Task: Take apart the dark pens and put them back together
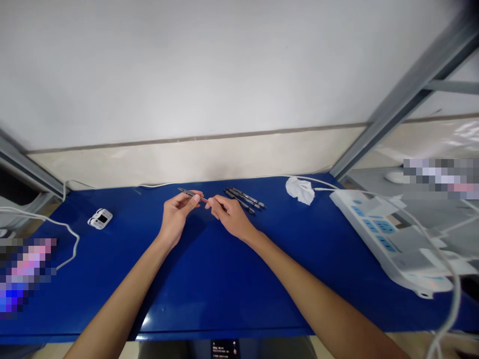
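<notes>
At the far left of the blue desk (209, 289) lies a blurred pink and blue thing (28, 271), its details hidden by blocks. A white cable (77, 242) curls on the desk near it, and to the right of that sits a small white gadget (100, 218) with a dark square on its face.

Then comes the left hand (175, 215), raised over the desk near its back edge, thumb and fingers closed on the grey front part of a slim pen (190, 193). The pen's pointed end sticks out to the left, and a thin reddish stretch of it shows between the two hands. The right hand (232, 217) has its fingertips pinched on the other end; a dark bit shows among those fingers, though I can't tell whether it is a separate piece. Below, past the front edge, a phone (224, 350) with a lit screen shows between the person's legs.

Just beside the right hand, several dark pens (247, 197) lie close together, slanting down to the right. Farther right is a crumpled white tissue (300, 190), with a white cord (325, 188) running beside it. At the far right, a big white power strip (377, 234) with blue socket panels lies slantwise, cables crossing over it.
</notes>
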A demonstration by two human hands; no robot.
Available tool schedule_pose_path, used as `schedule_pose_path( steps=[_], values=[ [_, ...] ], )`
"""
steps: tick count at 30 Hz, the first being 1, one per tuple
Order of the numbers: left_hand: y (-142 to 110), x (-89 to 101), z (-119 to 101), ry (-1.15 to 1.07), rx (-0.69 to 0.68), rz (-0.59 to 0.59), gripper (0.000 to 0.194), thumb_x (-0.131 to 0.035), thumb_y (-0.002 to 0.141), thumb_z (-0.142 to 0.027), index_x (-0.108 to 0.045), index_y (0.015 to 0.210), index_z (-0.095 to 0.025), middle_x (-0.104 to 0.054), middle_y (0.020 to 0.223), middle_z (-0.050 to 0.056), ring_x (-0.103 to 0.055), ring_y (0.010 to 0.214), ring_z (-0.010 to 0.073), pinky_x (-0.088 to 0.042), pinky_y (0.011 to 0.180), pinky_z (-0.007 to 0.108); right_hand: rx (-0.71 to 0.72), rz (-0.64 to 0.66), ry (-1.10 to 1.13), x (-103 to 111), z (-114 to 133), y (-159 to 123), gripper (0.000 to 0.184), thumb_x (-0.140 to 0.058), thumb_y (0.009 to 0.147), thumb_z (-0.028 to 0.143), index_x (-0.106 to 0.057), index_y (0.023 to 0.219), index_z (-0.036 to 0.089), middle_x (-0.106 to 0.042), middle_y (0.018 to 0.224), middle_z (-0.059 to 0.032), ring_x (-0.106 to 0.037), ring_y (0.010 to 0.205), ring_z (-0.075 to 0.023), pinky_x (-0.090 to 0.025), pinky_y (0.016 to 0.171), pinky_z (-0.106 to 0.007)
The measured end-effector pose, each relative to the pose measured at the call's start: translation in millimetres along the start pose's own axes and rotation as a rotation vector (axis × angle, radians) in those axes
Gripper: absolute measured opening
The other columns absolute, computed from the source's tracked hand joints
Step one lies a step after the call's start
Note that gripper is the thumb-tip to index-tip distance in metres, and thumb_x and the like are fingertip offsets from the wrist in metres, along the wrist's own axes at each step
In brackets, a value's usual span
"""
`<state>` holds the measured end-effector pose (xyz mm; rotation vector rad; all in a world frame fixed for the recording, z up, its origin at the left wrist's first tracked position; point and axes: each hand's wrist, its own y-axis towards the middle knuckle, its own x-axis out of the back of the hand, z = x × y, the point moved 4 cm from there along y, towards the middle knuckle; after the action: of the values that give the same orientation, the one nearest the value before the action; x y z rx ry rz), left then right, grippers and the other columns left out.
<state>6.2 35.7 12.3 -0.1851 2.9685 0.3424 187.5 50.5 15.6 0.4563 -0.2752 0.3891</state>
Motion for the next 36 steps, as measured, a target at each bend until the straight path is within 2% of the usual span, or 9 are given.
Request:
schedule_pose_path(
  steps=[4,9,13,15,19,26,28,32,36],
  values=[
    [1.3,2.8,-0.8,0.004,-0.01,-0.041,0.03,-0.087,0.082,-0.045,-0.084,0.099,-0.021,-0.079,0.114,0.01,-0.073,0.098,0.0217,-0.059,0.085,0.034,0.017,-0.088,0.079,3.5,1.1,1.2,0.031,-0.064,0.101,0.054,-0.066,0.109,0.024,-0.064,0.087,-0.0008,-0.056,0.071,-0.0161,-0.043,0.065,-0.029],
    [3.1,3.8,-0.2,-0.018,-0.011,-0.043,0.03,-0.087,0.081,-0.046,-0.083,0.093,-0.019,-0.078,0.118,0.011,-0.073,0.099,0.0226,-0.059,0.085,0.035,-0.034,-0.032,0.157,1.5,-2.6,4.1,0.039,-0.056,0.105,0.057,-0.068,0.092,0.022,-0.057,0.068,0.0018,-0.05,0.06,-0.0146,-0.039,0.059,-0.029],
    [3.9,4.8,0.3,-0.024,-0.001,-0.056,0.03,-0.087,0.082,-0.045,-0.083,0.097,-0.02,-0.079,0.116,0.011,-0.073,0.099,0.0215,-0.059,0.086,0.034,-0.061,-0.065,0.274,2.0,-2.3,5.5,0.033,-0.067,0.098,0.056,-0.069,0.104,0.023,-0.066,0.077,-0.0004,-0.058,0.067,-0.0154,-0.042,0.06,-0.028],
    [4.3,5.7,0.8,-0.024,0.003,-0.062,0.031,-0.087,0.082,-0.045,-0.083,0.099,-0.02,-0.079,0.116,0.011,-0.073,0.1,0.0215,-0.059,0.087,0.034,-0.07,-0.067,0.29,2.6,-1.2,5.8,0.032,-0.071,0.096,0.055,-0.07,0.101,0.023,-0.067,0.08,-0.0011,-0.057,0.066,-0.0147,-0.042,0.058,-0.027],
    [4.9,5.6,1.7,-0.017,-0.015,-0.047,0.03,-0.088,0.081,-0.046,-0.084,0.096,-0.02,-0.079,0.118,0.011,-0.073,0.102,0.0227,-0.059,0.091,0.036,-0.133,-0.046,0.382,2.3,-2.4,6.0,0.035,-0.069,0.097,0.056,-0.07,0.091,0.021,-0.055,0.068,0.0026,-0.045,0.055,-0.0115,-0.035,0.051,-0.027],
    [0.3,-1.0,-4.7,0.042,-0.043,0.015,0.032,-0.086,0.082,-0.047,-0.083,0.101,-0.021,-0.08,0.115,0.01,-0.074,0.104,0.0248,-0.058,0.096,0.039,-0.253,-0.028,0.636,-2.0,-14.4,8.4,0.042,-0.068,0.097,0.06,-0.068,0.084,0.02,-0.04,0.056,0.0071,-0.037,0.049,-0.0099,-0.032,0.049,-0.026],
    [-0.7,-2.3,-6.6,0.046,-0.049,0.031,0.031,-0.085,0.083,-0.046,-0.083,0.102,-0.021,-0.08,0.117,0.011,-0.074,0.105,0.0244,-0.057,0.097,0.039,-0.259,-0.026,0.686,-1.9,-16.8,10.0,0.04,-0.07,0.096,0.059,-0.069,0.087,0.02,-0.044,0.058,0.0063,-0.038,0.05,-0.0098,-0.033,0.048,-0.026],
    [1.0,0.5,-5.2,0.037,-0.043,-0.007,0.034,-0.086,0.082,-0.046,-0.083,0.107,-0.023,-0.081,0.111,0.01,-0.075,0.102,0.0234,-0.058,0.093,0.037,-0.202,-0.092,0.696,2.4,-16.3,13.4,0.036,-0.081,0.088,0.053,-0.073,0.106,0.023,-0.061,0.076,0.001,-0.049,0.058,-0.0117,-0.039,0.05,-0.027],
    [1.6,2.2,-3.0,0.049,-0.025,-0.032,0.034,-0.089,0.079,-0.046,-0.084,0.103,-0.023,-0.081,0.099,0.009,-0.074,0.088,0.0219,-0.059,0.082,0.036,-0.17,-0.156,0.678,5.1,-14.5,14.1,0.032,-0.081,0.089,0.053,-0.071,0.092,0.022,-0.059,0.072,0.0016,-0.048,0.058,-0.0118,-0.04,0.052,-0.029]
  ],
)
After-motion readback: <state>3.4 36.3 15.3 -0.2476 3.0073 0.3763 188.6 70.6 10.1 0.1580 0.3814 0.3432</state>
